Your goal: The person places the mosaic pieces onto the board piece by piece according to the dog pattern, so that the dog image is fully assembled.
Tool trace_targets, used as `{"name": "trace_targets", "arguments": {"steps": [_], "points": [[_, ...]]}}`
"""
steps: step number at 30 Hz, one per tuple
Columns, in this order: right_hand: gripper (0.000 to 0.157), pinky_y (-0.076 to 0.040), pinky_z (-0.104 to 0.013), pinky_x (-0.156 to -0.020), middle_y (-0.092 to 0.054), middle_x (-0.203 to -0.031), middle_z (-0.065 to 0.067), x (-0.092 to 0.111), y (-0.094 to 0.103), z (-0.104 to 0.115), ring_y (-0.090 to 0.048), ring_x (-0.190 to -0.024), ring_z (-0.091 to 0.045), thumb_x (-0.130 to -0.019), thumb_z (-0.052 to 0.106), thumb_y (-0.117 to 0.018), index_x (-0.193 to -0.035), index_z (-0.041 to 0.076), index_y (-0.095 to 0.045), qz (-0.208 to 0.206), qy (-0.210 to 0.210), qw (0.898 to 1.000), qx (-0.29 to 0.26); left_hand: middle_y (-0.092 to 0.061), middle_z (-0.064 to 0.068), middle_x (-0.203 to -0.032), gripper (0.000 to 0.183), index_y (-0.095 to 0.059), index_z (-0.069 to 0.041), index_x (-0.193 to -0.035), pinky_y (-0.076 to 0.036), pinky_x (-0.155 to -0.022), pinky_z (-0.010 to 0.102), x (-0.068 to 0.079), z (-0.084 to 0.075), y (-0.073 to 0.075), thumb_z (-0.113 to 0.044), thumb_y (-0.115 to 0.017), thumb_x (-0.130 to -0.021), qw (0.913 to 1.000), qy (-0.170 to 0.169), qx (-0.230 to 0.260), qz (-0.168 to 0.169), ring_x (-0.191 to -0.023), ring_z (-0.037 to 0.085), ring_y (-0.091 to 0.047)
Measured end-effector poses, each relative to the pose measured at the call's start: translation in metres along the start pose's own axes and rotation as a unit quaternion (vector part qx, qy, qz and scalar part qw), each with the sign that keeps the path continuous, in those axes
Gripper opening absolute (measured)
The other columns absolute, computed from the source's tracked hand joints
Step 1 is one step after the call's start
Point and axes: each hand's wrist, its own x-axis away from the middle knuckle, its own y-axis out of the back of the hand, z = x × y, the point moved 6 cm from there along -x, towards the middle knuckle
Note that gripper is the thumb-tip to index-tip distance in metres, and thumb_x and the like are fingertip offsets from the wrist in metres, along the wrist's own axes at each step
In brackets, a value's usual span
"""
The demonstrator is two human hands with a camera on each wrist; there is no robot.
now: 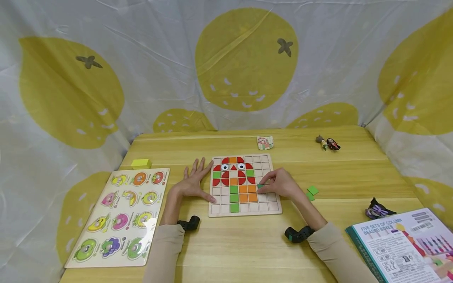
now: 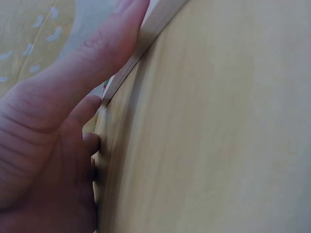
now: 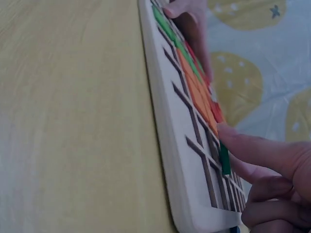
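Observation:
A square wooden grid board (image 1: 221, 209) lies mid-table, partly filled with red, orange and green tiles and two round eye pieces. My right hand (image 1: 280, 183) pinches a dark green tile (image 3: 224, 159) between thumb and fingers, at the grid beside the orange squares (image 1: 248, 193). In the right wrist view the tile stands tilted on edge against the cells. My left hand (image 1: 191, 181) is spread at the board's left side, its thumb on the edge (image 2: 151, 29) and its other fingers reaching along the table. Two loose light green tiles (image 1: 313, 190) lie right of the board.
A fruit puzzle board (image 1: 116, 214) lies at left, with a yellow block (image 1: 141, 164) behind it. A small picture card (image 1: 265, 143) and two figurines (image 1: 328, 143) are at the back. At right sit a dark crumpled item (image 1: 378, 209) and a printed box (image 1: 400, 243).

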Motion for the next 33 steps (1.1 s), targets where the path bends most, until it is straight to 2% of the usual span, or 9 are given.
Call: {"name": "trace_targets", "arguments": {"steps": [4,12,17,21,24,26,30,33], "points": [[0.027,-0.025,-0.021,-0.047,-0.039,-0.054,0.003,0.0,-0.003,0.002,-0.036,-0.052,-0.013,-0.066,0.025,-0.089,-0.08,0.009,-0.072,-0.011,-0.007,0.999,0.031,0.014,0.013,-0.163,0.134,-0.005,-0.025,-0.157,0.014,-0.113,0.067,-0.001,-0.001,0.0,-0.058,-0.087,-0.056,1.0,-0.001,0.004,-0.001,-0.149,0.037,0.02],[0.017,-0.022,-0.02,-0.046,-0.04,-0.052,0.003,0.003,0.001,-0.001,-0.032,-0.05,-0.012,-0.071,0.014,-0.085,-0.085,0.008,-0.077,0.001,0.005,1.0,0.024,0.013,0.016,-0.162,0.135,-0.006,-0.023,-0.157,0.013,-0.112,0.069,-0.003,0.0,0.0,-0.058,-0.087,-0.055,1.0,-0.003,0.006,-0.003,-0.148,0.04,0.019],[0.017,-0.024,-0.019,-0.048,-0.043,-0.054,0.003,0.002,0.001,0.001,-0.036,-0.052,-0.012,-0.069,0.015,-0.086,-0.082,0.007,-0.077,-0.003,0.016,0.999,0.032,0.014,0.016,-0.162,0.135,-0.005,-0.023,-0.157,0.012,-0.112,0.069,-0.003,0.002,0.0,-0.058,-0.087,-0.055,1.0,0.001,0.002,-0.003,-0.148,0.04,0.019],[0.017,-0.024,-0.02,-0.049,-0.045,-0.058,0.002,0.002,0.004,0.003,-0.035,-0.053,-0.013,-0.072,0.018,-0.085,-0.085,0.009,-0.078,0.019,0.023,0.999,0.044,0.014,0.015,-0.163,0.135,-0.005,-0.024,-0.157,0.013,-0.112,0.068,-0.003,0.0,0.001,-0.059,-0.087,-0.055,1.0,0.0,0.002,-0.003,-0.148,0.038,0.019],[0.018,-0.024,-0.021,-0.048,-0.043,-0.056,0.003,0.002,0.016,0.002,-0.033,-0.052,-0.012,-0.078,0.022,-0.081,-0.092,0.011,-0.078,0.02,0.033,0.998,0.054,0.014,0.014,-0.163,0.135,-0.005,-0.025,-0.157,0.013,-0.113,0.067,-0.002,-0.001,0.001,-0.059,-0.087,-0.055,1.0,0.0,0.001,-0.002,-0.149,0.037,0.02],[0.018,-0.024,-0.021,-0.048,-0.04,-0.055,0.003,0.002,0.029,-0.002,-0.032,-0.051,-0.012,-0.08,0.022,-0.078,-0.095,0.011,-0.078,0.0,0.029,0.998,0.054,0.014,0.014,-0.163,0.135,-0.005,-0.025,-0.157,0.013,-0.112,0.068,-0.003,0.0,0.001,-0.059,-0.087,-0.055,1.0,-0.001,0.001,-0.003,-0.148,0.038,0.02],[0.022,-0.026,-0.023,-0.048,-0.034,-0.053,0.003,0.004,0.055,-0.017,-0.03,-0.05,-0.013,-0.08,0.018,-0.078,-0.1,0.007,-0.076,-0.039,-0.001,0.998,0.049,0.014,0.016,-0.162,0.135,-0.004,-0.024,-0.157,0.013,-0.111,0.069,-0.004,0.002,0.0,-0.058,-0.087,-0.055,1.0,-0.001,0.002,-0.002,-0.148,0.039,0.019],[0.026,-0.026,-0.023,-0.048,-0.033,-0.053,0.003,0.005,0.062,-0.029,-0.03,-0.051,-0.013,-0.077,0.016,-0.081,-0.1,0.006,-0.076,-0.032,-0.029,0.998,0.042,0.014,0.016,-0.162,0.136,-0.004,-0.024,-0.157,0.014,-0.111,0.069,-0.003,0.002,0.0,-0.059,-0.087,-0.055,1.0,-0.001,0.003,0.0,-0.148,0.039,0.019]]}}
